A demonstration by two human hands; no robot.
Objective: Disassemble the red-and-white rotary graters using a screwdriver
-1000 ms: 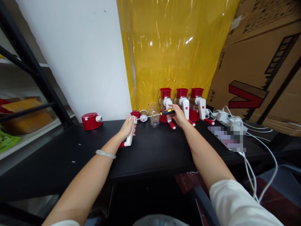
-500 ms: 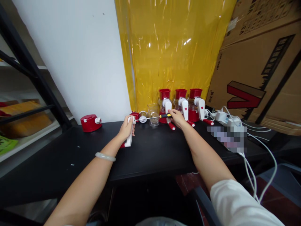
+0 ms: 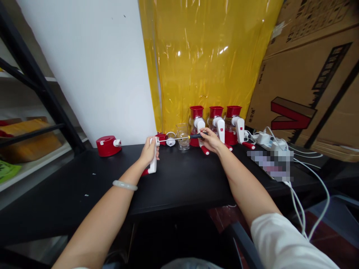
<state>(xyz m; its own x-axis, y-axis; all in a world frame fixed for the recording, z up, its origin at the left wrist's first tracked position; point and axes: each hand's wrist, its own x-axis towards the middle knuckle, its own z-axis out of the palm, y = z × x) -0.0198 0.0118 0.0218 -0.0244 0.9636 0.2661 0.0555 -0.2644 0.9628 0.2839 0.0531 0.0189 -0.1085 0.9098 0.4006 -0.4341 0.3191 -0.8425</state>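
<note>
My left hand [image 3: 149, 151] is closed around a white crank handle [image 3: 153, 164] with a red grip, holding it above the black table. In my right hand [image 3: 210, 139] is a screwdriver [image 3: 193, 136] with a black and yellow handle. Its long shaft points left, and the tip meets the upper end of the crank handle; the exact contact is too small to make out. Behind the shaft stand a clear plastic housing [image 3: 183, 144], a round white-rimmed part [image 3: 171, 139] and a red part [image 3: 160, 139].
Three red and white rotary graters [image 3: 232, 127] stand at the back right. A red base [image 3: 109, 146] sits at the left on the black table [image 3: 179, 186]. White chargers and cables [image 3: 280, 144] lie at the right, beside a large cardboard box [image 3: 303, 86].
My right hand's fingers have shifted around the screwdriver handle, which looks turned. My left hand and the crank handle have moved slightly left.
</note>
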